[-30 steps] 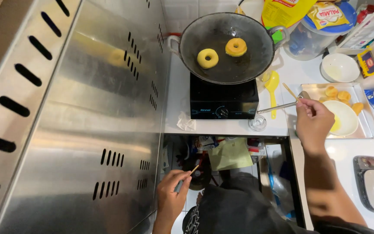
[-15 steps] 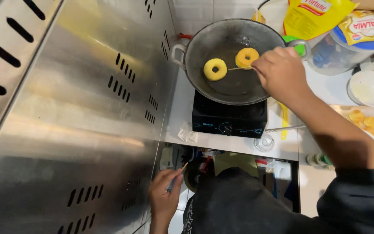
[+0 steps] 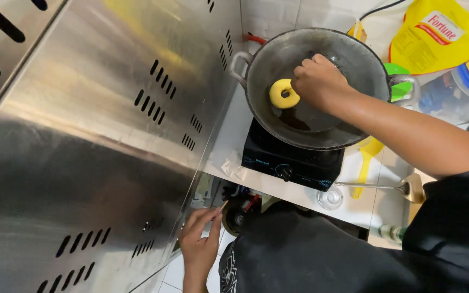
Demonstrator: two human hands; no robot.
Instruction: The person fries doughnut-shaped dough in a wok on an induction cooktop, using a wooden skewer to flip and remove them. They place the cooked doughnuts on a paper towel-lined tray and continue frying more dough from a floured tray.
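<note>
Head view: right hand (image 3: 318, 81), grip closed, touches yellow ring (image 3: 284, 94) in wok (image 3: 354, 54).

Black short-sleeved shirt (image 3: 321, 255), bare forearms and hands.

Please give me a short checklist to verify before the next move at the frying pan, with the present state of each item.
1. Right hand is over the oil in the dark wok, next to the yellow dough ring: not ok, fingers are very close to the oil.
2. Tool in the right hand: cannot tell, the hand hides it.
3. Second ring in the wok: cannot tell, the hand covers that place.
4. Wok sits centred on the black stove: ok.
5. Left hand holds a thin stick low, away from the heat: ok.
6. Metal ladle lies on the counter beside the stove, within reach: ok.
</note>
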